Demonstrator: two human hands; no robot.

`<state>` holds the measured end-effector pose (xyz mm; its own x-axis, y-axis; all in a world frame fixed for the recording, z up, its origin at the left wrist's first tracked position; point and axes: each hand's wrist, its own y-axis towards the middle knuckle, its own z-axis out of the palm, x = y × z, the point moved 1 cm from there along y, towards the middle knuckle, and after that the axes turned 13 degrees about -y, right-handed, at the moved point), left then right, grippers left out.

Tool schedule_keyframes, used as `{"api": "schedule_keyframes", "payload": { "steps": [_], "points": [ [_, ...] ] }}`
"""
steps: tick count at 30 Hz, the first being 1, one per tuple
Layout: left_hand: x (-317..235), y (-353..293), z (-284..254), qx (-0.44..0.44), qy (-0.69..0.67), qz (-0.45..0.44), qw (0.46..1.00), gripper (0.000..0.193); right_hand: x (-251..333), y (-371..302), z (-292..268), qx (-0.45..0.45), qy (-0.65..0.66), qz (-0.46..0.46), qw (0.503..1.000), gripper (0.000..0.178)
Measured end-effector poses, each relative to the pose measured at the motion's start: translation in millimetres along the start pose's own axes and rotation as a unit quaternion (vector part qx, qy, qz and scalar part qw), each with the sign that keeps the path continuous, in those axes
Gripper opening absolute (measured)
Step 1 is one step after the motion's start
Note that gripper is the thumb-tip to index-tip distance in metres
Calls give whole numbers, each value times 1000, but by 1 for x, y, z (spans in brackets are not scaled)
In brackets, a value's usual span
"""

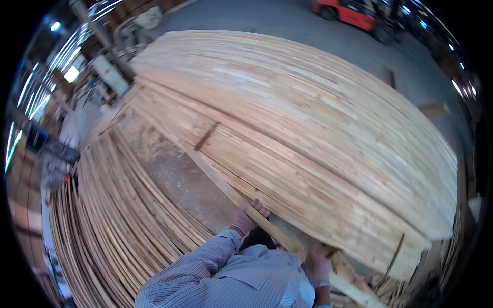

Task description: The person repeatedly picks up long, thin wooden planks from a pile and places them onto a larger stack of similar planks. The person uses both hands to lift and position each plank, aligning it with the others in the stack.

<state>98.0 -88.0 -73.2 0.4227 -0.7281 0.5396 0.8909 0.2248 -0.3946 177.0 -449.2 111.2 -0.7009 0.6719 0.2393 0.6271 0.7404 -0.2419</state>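
Note:
A long, narrow wooden board (pixel 277 235) runs slantwise in front of my body, from the far left down to the lower right. My left hand (pixel 245 219) is closed round it near the middle of the view, its fingers curling over the far edge. Lower and to the right, my right hand (pixel 318 269) is closed on the same board, slightly blurred, with some fingers hidden. Just beyond the board lies a lower layer of pale planks (pixel 287 192), crossed by a dark thin strip (pixel 207 136).
A wide, taller stack of pale planks (pixel 318 113) fills the far side. To my left lies a large pile of long thin strips (pixel 128 205). Sawdust covers the floor (pixel 177 169) between. A red forklift (pixel 352 15) stands at the far right; offcuts (pixel 393 285) lie lower right.

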Motion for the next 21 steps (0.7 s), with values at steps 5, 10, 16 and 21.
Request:
{"api": "schedule_keyframes", "payload": {
  "steps": [5, 10, 16, 21],
  "points": [
    [19, -29, 14, 32, 151, 21, 988, 36, -21, -15, 45, 108, -9, 34, 994, 35],
    [27, -37, 11, -132, 134, 88, 978, 42, -12, -51, -12, 146, 74, 105, 981, 50],
    [17, -39, 5, -144, 192, 104, 965, 32, -51, -89, -14, 192, -54, 217, 955, 53],
    [22, -51, -11, -98, 179, 74, 976, 28, -52, -64, -16, 155, -38, 215, 963, 53]
  ]
}}
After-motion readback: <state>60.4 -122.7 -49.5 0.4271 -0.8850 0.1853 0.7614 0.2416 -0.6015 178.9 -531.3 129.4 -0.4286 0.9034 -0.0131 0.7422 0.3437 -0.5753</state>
